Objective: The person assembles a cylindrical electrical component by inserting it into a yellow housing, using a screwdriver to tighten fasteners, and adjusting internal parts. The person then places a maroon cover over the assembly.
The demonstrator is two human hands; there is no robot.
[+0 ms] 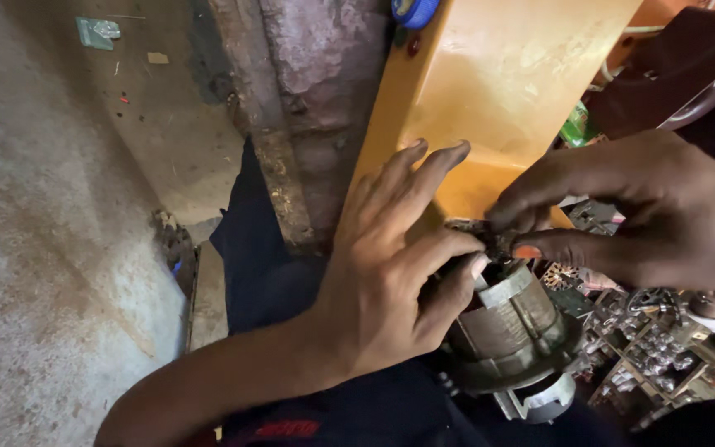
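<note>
A round metal motor part (513, 331), grey and greasy with a pale casing at its lower end, rests on my lap at lower centre right. My left hand (391, 273) wraps its upper left side, thumb and forefinger pressed near the top rim. My right hand (647, 211) comes in from the right and pinches a small dark piece (502, 242) at the top of the part between thumb and fingertips. Whether that piece is loose or fixed to the part is hidden by the fingers.
An orange-yellow painted panel (490, 91) stands just behind the hands. A rough concrete pillar (316, 99) and a dusty concrete floor (51, 248) lie to the left. A tray of small metal parts (651, 348) sits at lower right. My dark trousers (266, 273) fill the centre.
</note>
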